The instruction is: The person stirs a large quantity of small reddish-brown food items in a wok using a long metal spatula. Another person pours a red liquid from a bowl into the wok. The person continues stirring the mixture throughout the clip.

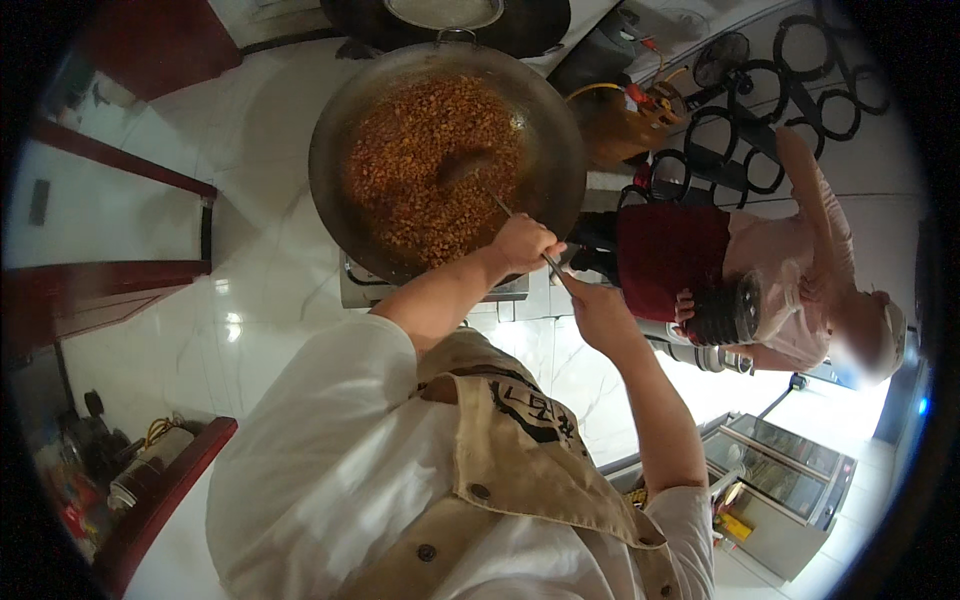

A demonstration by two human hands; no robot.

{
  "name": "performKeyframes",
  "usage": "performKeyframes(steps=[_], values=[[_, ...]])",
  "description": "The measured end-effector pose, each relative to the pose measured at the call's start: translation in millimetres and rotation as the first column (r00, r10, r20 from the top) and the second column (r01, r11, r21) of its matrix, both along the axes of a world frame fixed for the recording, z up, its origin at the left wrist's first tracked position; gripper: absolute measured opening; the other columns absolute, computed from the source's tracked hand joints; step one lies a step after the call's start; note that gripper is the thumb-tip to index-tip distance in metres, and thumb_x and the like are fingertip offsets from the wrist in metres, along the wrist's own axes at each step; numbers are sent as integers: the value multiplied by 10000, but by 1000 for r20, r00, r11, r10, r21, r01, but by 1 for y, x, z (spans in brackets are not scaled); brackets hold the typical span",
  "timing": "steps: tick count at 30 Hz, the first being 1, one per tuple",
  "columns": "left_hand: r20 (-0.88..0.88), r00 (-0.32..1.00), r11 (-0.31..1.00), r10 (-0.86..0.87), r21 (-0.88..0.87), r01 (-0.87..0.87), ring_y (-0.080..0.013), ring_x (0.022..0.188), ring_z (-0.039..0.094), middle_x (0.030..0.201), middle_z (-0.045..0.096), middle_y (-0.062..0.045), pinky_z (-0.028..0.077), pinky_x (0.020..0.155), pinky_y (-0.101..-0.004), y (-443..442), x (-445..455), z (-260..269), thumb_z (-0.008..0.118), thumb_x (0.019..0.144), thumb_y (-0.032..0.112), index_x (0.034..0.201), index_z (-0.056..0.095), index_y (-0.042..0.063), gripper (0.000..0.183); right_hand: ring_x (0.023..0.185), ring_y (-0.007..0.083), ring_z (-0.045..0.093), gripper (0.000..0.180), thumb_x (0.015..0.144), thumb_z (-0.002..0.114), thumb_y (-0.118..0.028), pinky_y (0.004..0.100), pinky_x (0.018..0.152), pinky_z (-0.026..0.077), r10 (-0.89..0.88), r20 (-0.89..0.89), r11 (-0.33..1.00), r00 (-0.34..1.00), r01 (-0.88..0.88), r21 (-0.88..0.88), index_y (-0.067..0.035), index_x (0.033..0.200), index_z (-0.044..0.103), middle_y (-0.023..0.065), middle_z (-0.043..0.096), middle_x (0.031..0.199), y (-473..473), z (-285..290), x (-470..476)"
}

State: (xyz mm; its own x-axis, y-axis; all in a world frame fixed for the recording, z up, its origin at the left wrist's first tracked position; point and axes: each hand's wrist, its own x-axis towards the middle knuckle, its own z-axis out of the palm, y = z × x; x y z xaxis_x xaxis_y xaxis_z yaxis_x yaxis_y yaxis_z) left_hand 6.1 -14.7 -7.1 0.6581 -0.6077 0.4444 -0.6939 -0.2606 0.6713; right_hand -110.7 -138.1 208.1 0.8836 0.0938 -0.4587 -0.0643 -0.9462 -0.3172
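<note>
A large wok (326, 172) lies before me, filled with reddish-brown minced food (427, 127) that glistens with oil. My left hand (526, 244) is closed around the upper metal handle of a long-handled wok tool, just over the wok's near right rim. Lower on the same handle (555, 266), nearer my body, my right hand (602, 309) grips its end. The tool's head (463, 166) is sunk in the food right of the middle, so whether it is a ladle or a turner I cannot tell.
Beneath the wok is a metal stove (360, 289). Another pan (345, 19) stands beyond it. Gas cylinders (615, 124) with a yellow hose are at upper right, beside a black ring rack (712, 135). A co-worker (780, 255) stands close on the right, holding black containers (724, 311).
</note>
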Motion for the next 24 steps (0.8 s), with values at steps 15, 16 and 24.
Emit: performKeyframes(steps=[15,16,24], values=[[-129,983,969,-130,194,153,-374,654,660,674,646,-170,475,684,-522,47,25,-7,701,965,325,670,649,73,391,902,477,701,444,999,528,-100,548,804,562,-95,57,990,994,88,111,-109,1433,619,293,709,955,31,-49,-5],[-101,987,970,-124,197,142,-373,656,660,672,650,-166,477,681,-518,47,26,-6,700,968,329,669,653,78,393,860,487,698,465,995,529,-92,560,776,562,-85,97,990,992,74,119,-110,1454,597,286,708,913,33,-58,-6],[-182,981,996,-67,48,77,-374,596,650,650,661,-143,497,669,-520,14,-45,14,670,991,383,661,667,104,432,868,405,707,511,982,561,-47,477,803,557,-29,-77,999,997,31,36,-145,1482,590,255,712,959,9,19,-37]])
